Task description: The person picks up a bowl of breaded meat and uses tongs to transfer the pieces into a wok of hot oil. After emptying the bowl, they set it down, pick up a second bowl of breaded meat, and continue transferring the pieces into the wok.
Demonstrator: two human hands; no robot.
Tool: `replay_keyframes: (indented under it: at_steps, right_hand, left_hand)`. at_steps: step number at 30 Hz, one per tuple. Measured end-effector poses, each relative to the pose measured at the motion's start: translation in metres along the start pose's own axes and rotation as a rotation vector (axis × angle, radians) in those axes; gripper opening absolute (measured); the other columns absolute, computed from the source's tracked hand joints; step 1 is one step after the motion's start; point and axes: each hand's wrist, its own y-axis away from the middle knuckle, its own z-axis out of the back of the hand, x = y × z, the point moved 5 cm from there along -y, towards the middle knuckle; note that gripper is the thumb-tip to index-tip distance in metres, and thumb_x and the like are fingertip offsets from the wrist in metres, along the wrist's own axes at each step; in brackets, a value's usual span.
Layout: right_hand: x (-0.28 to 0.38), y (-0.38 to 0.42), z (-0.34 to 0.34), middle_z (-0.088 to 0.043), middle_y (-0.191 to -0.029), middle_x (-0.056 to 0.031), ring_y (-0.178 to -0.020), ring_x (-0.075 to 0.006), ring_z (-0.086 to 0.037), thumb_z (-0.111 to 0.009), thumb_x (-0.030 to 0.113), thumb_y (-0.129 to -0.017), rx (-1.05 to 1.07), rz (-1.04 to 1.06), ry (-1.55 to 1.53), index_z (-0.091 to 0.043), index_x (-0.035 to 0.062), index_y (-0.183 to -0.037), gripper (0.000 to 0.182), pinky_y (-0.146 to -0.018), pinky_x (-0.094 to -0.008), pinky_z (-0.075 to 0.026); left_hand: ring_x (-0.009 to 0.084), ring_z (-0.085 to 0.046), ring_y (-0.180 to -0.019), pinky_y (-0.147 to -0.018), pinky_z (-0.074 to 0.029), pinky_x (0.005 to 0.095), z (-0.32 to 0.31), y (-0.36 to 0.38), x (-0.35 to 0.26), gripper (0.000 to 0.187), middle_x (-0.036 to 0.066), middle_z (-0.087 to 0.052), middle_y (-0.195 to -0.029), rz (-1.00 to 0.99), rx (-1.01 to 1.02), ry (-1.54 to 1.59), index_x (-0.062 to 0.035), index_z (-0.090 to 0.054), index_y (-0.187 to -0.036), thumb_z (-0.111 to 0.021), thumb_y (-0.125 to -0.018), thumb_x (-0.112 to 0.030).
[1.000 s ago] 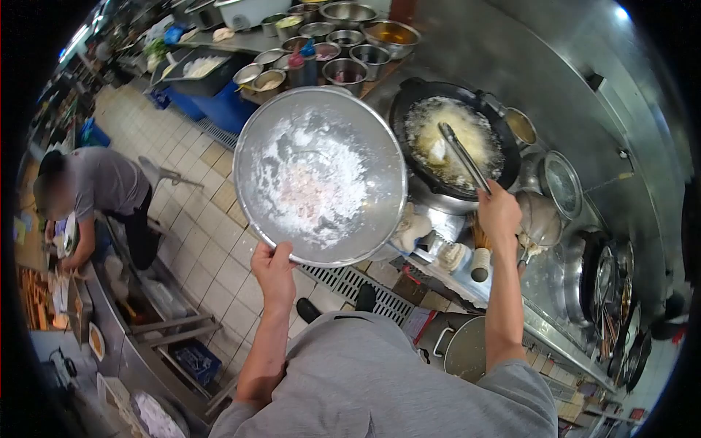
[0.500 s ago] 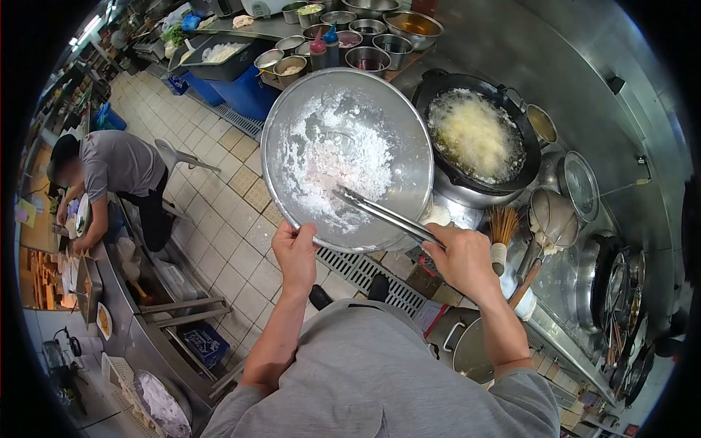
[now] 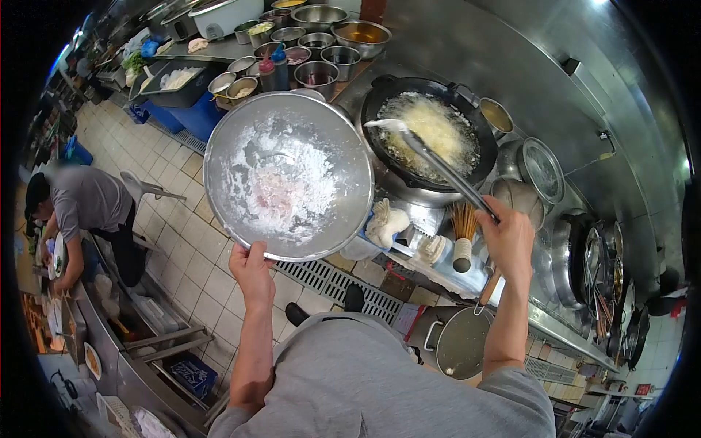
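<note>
My left hand [image 3: 253, 276] is closed on the near rim of a large metal mixing bowl [image 3: 219, 179], thumb on top. White powder [image 3: 252, 157] coats the bowl's inside, with a pinkish patch in the middle. My right hand [image 3: 507, 244] grips metal tongs [image 3: 449, 171]. Their tips hold a white, powder-coated piece [image 3: 387, 125] over the left part of a black wok [image 3: 478, 117]. Pale yellow foaming oil [image 3: 438, 135] bubbles in the wok. What the coating covers cannot be made out.
A bamboo brush [image 3: 464, 233], a mesh strainer [image 3: 515, 197] and a crumpled cloth [image 3: 387, 223] lie near the wok. Metal bowls [image 3: 318, 73] and squeeze bottles [image 3: 274, 71] stand behind. A pot [image 3: 464, 343] is below right. Another person [image 3: 91, 204] bends over a counter at left.
My right hand has swung the tongs from inside the bowl to over the wok, bringing up the white piece. The view has shifted, and the bowl now appears further left and lower.
</note>
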Motion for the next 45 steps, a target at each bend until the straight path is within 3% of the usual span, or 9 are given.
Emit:
replay_keyframes:
  at_steps: [5, 8, 17, 23, 27, 31, 34, 39, 45]
  right_hand:
    - [-0.052, -0.027, -0.026, -0.069, -0.080, -0.0186, -0.079, -0.0367, -0.067, -0.069, 0.022, -0.084, 0.027, -0.113, 0.212, -0.074, 0.0114, -0.109, 0.028, -0.072, -0.0442, -0.050]
    - [-0.075, -0.032, -0.045, -0.069, -0.080, -0.0203, -0.084, -0.0398, -0.067, -0.068, 0.024, -0.083, 0.051, -0.136, 0.184, -0.074, 0.0147, -0.106, 0.025, -0.075, -0.0479, -0.051]
    - [-0.087, -0.035, -0.009, -0.071, -0.089, -0.0191, -0.088, -0.0386, -0.068, -0.066, 0.027, -0.084, -0.015, -0.298, 0.225, -0.076, 0.0131, -0.100, 0.023, -0.079, -0.0473, -0.052]
    - [-0.132, -0.080, -0.037, -0.071, -0.099, -0.0196, -0.097, -0.0387, -0.067, -0.063, 0.032, -0.086, 0.009, -0.360, 0.370, -0.073, 0.0108, -0.109, 0.033, -0.084, -0.0466, -0.052]
    - [-0.108, -0.072, -0.029, -0.071, -0.102, -0.0198, -0.100, -0.0377, -0.067, -0.063, 0.032, -0.088, -0.146, -0.357, 0.210, -0.072, 0.0110, -0.114, 0.034, -0.086, -0.0464, -0.051]
    - [-0.060, -0.048, -0.025, -0.071, -0.096, -0.0208, -0.091, -0.0369, -0.069, -0.067, 0.028, -0.087, -0.033, -0.181, 0.026, -0.071, 0.0084, -0.113, 0.033, -0.079, -0.0427, -0.052]
    - [-0.007, -0.018, -0.034, -0.071, -0.090, -0.0217, -0.082, -0.0360, -0.070, -0.069, 0.025, -0.085, 0.186, -0.077, -0.144, -0.072, 0.0069, -0.111, 0.032, -0.073, -0.0408, -0.053]
    - [0.065, 0.026, -0.068, -0.070, -0.082, -0.0199, -0.074, -0.0355, -0.069, -0.072, 0.022, -0.081, 0.404, 0.132, -0.158, -0.073, 0.0059, -0.109, 0.032, -0.068, -0.0415, -0.052]
    - [0.106, 0.034, -0.107, -0.068, -0.076, -0.0177, -0.068, -0.0361, -0.065, -0.072, 0.019, -0.080, 0.261, 0.389, 0.012, -0.070, 0.0060, -0.112, 0.034, -0.063, -0.0462, -0.049]
  left_hand:
    - [0.0101, -0.062, -0.067, -0.056, -0.053, 0.0236, -0.004, 0.005, -0.005, 0.009, 0.007, -0.066, -0.087, 0.012, -0.008, 0.007, -0.0009, -0.062, -0.095, -0.058, -0.087, -0.003]
    - [0.0099, -0.062, -0.067, -0.056, -0.053, 0.0234, 0.001, 0.003, -0.003, 0.009, 0.007, -0.066, -0.087, 0.012, -0.008, -0.003, -0.0009, -0.062, -0.095, -0.058, -0.087, -0.003]
    - [0.0098, -0.062, -0.066, -0.055, -0.053, 0.0237, 0.001, 0.006, -0.009, 0.010, 0.006, -0.066, -0.089, 0.030, 0.035, 0.022, -0.0003, -0.062, -0.096, -0.058, -0.087, -0.003]
    - [0.0096, -0.062, -0.066, -0.055, -0.052, 0.0235, 0.006, 0.000, -0.005, 0.011, 0.006, -0.066, -0.088, 0.034, 0.050, 0.005, -0.0002, -0.062, -0.096, -0.057, -0.087, -0.002]
    - [0.0092, -0.061, -0.066, -0.056, -0.052, 0.0235, 0.004, 0.003, -0.013, 0.011, 0.005, -0.066, -0.087, 0.046, 0.055, 0.012, 0.0000, -0.063, -0.096, -0.058, -0.087, -0.003]
    - [0.0091, -0.062, -0.068, -0.057, -0.052, 0.0238, 0.006, 0.003, -0.012, 0.010, 0.005, -0.066, -0.086, 0.037, 0.053, 0.011, 0.0006, -0.063, -0.096, -0.058, -0.087, -0.002]
    - [0.0077, -0.060, -0.068, -0.059, -0.050, 0.0227, 0.000, 0.006, -0.018, 0.008, 0.004, -0.065, -0.083, 0.047, 0.059, 0.044, 0.0002, -0.063, -0.093, -0.058, -0.088, -0.002]
    - [0.0059, -0.056, -0.066, -0.058, -0.048, 0.0219, 0.005, 0.008, -0.019, 0.004, 0.003, -0.063, -0.082, 0.049, 0.100, 0.013, 0.0004, -0.061, -0.089, -0.057, -0.088, 0.001]
    - [0.0077, -0.062, -0.066, -0.055, -0.053, 0.0223, 0.018, 0.003, -0.017, 0.011, 0.005, -0.066, -0.086, 0.042, 0.173, -0.008, -0.0003, -0.063, -0.097, -0.057, -0.087, -0.002]
